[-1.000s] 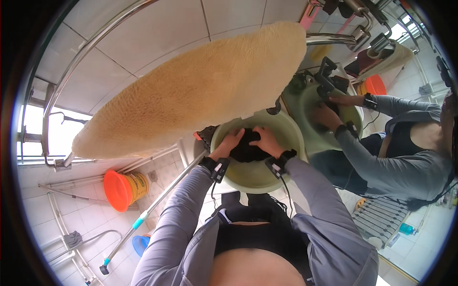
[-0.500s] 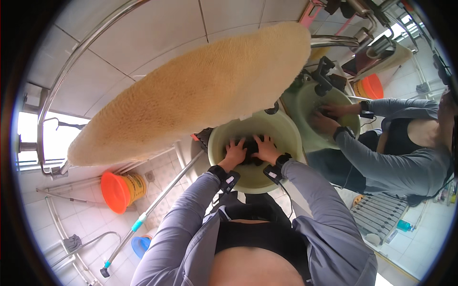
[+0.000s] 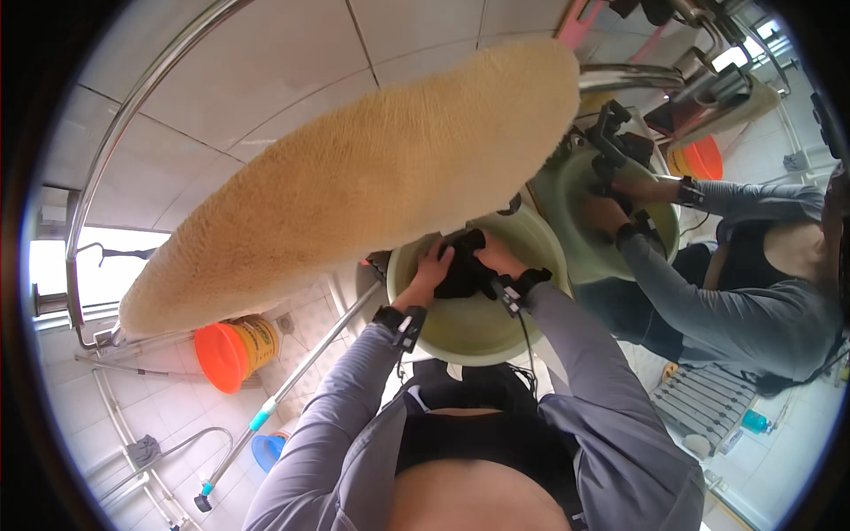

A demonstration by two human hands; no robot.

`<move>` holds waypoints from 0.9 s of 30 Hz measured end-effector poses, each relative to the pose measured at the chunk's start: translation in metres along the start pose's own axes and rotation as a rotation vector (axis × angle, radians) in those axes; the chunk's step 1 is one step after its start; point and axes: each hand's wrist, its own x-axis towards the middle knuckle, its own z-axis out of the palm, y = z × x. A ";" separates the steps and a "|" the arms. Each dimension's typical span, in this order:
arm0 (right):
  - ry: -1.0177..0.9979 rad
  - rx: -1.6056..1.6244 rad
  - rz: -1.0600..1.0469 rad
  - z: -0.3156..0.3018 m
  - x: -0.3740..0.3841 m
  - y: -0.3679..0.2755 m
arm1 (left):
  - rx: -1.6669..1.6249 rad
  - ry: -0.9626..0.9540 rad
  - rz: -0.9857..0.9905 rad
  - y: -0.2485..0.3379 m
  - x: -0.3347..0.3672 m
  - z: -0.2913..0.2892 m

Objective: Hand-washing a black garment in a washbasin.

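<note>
A bunched black cloth is held up over a round pale green basin, which has cloudy water in it. At the cloth's left side, my left hand is closed on it, thumb toward the middle. My right hand grips it from the right, its fingertips partly hidden behind the dark fabric. The cloth is gathered between the two hands, above the far half of the basin. Both wrists carry black straps with small devices and cables.
A beige towel hangs from a curved metal rail close in front. On the left are an orange bucket, a blue basin and a slanting metal pole. A mirror on the right reflects my arms and the basin.
Both hands have come up with the black cloth, which lay pressed low in the basin under spread fingers. The fingers have closed round it. The view has shifted slightly.
</note>
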 end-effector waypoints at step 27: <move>0.258 -0.224 0.183 -0.061 -0.045 -0.086 | -1.217 -0.228 -0.298 0.083 -0.073 -0.082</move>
